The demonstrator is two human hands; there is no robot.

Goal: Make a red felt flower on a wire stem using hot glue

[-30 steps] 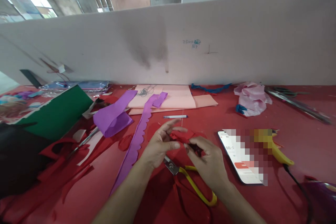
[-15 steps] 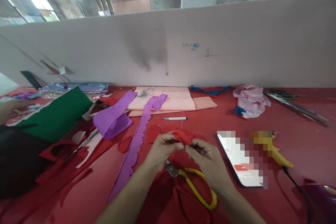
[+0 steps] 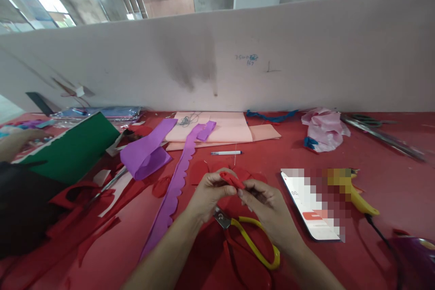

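Between both hands is a small piece of red fabric [image 3: 231, 179], bunched and folded at the fingertips. My left hand [image 3: 211, 192] pinches its left side with thumb and fingers. At its right end, my right hand [image 3: 263, 195] grips the edge between thumb and forefinger. Scissors [image 3: 253, 235] with yellow and red handles lie below my hands, their blades partly hidden by my left wrist. Red fabric pieces [image 3: 199, 173] lie flat on the table just beyond my hands.
A scalloped purple strip [image 3: 175, 190] runs along my left side. On the right are a phone [image 3: 307, 208] and a yellow corded tool [image 3: 356, 199]. A pen [image 3: 226, 152] lies before pale pink sheets [image 3: 220, 127]. At far left, another person's arm [image 3: 20, 140] reaches past a green board [image 3: 74, 149].
The red fabric in my hands has been folded tighter and now looks narrower, tilted down toward my right fingers. Both hands stay in nearly the same place.
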